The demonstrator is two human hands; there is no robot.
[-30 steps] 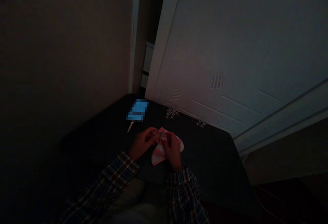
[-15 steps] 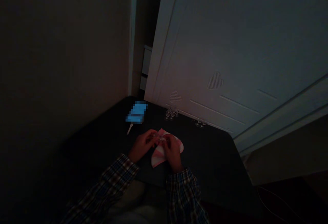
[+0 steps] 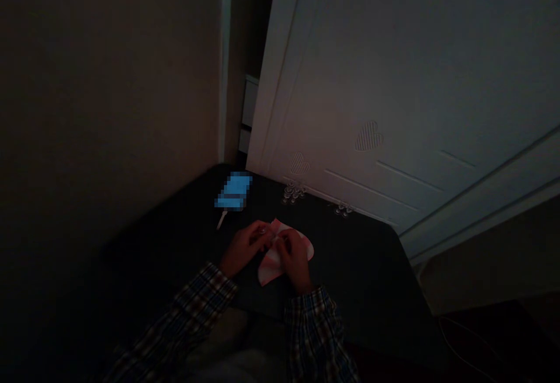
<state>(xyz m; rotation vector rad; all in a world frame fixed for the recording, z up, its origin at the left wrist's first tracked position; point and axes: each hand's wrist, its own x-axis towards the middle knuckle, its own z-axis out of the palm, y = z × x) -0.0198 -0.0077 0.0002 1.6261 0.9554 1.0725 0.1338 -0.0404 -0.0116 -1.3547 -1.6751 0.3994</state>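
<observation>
In dim light, my left hand [image 3: 245, 246] is closed in a pinch around a small clear, shiny piece [image 3: 263, 231]. Close beside it, my right hand [image 3: 295, 254] has its fingertips pressed together at the same spot; what they grip is too dark and small to name. Both hands are over a pink and white flat piece [image 3: 271, 267] with one rounded end and one pointed corner, perhaps cloth or paper. It rests on the dark tabletop [image 3: 350, 278], partly hidden under my right hand.
Toward the back left lies a blurred-out lit phone-like screen [image 3: 234, 190] with a white cable [image 3: 221, 220]. Several small clear round pieces [image 3: 293, 192] sit against a white panel [image 3: 394, 79] with embossed hearts, and a smaller group [image 3: 343, 209] lies farther right.
My fingers shift slightly around the small clear piece, which shows less between the hands now. The pink and white piece stays in place.
</observation>
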